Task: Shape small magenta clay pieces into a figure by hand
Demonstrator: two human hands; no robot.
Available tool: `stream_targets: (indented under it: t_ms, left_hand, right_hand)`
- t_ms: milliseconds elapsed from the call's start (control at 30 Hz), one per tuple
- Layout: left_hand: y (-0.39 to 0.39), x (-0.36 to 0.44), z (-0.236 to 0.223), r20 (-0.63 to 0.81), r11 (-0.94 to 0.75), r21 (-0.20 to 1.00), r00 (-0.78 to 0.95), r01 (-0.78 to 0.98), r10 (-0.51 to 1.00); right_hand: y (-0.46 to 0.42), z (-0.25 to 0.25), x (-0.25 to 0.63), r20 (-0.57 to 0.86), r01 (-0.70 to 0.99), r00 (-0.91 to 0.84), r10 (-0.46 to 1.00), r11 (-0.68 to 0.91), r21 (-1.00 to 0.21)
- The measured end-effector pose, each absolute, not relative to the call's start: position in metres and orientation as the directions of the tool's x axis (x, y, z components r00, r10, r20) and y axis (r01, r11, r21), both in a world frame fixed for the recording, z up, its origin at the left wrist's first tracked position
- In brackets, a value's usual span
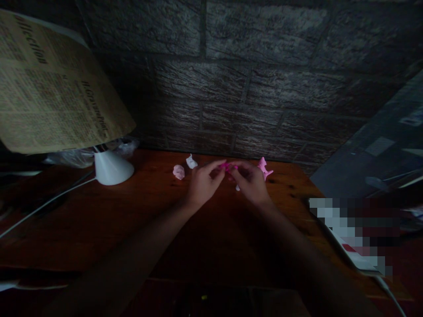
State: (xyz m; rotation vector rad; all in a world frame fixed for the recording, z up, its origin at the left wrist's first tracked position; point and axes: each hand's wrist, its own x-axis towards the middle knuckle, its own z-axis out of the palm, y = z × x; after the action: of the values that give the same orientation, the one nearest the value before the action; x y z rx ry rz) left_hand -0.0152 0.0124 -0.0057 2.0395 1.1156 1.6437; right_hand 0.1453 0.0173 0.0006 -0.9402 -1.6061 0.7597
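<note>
Lump, bright pink, soft-looking, pinched at the fingertips of left hand and right hand above the desk. Likely risks: tearing under too hard a squeeze — and a knock to the pink figure by the right hand, from any sideways swing.

Bright pink piece: small, irregular, outline uneven; full shape partly hidden. Pinched at the fingertips by left hand and right hand, left of the spiky paler-pink figure, apart from it.
</note>
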Motion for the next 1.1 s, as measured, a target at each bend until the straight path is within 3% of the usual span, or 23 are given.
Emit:
stream_targets:
  t_ms: [200, 567, 833, 1000, 1100]
  left_hand:
    - [0.014, -0.019, -0.004, 0.736, -0.703, 0.539, 0.147, 0.463, 0.661]
    - [0.014, -0.022, -0.004, 0.707, -0.666, 0.528, 0.160, 0.527, 0.688]
    - [0.014, -0.022, -0.001, 0.712, -0.680, 0.540, 0.162, 0.496, 0.683]
    - [0.017, -0.022, -0.004, 0.657, -0.621, 0.637, 0.099, 0.456, 0.747]
    - [0.019, -0.020, -0.010, 0.604, -0.577, 0.725, 0.054, 0.375, 0.795]
  right_hand:
    - [0.017, 0.002, 0.148, 0.524, 0.300, -0.188, 0.831, 0.557, -0.774]
    - [0.016, -0.003, 0.142, 0.459, 0.263, -0.079, 0.885, 0.463, -0.846]
    - [0.015, 0.004, 0.145, 0.548, 0.353, -0.203, 0.812, 0.582, -0.733]
    - [0.020, -0.002, 0.143, 0.453, 0.237, -0.091, 0.887, 0.461, -0.855]
    - [0.024, -0.006, 0.144, 0.322, 0.093, -0.140, 0.936, 0.336, -0.937]
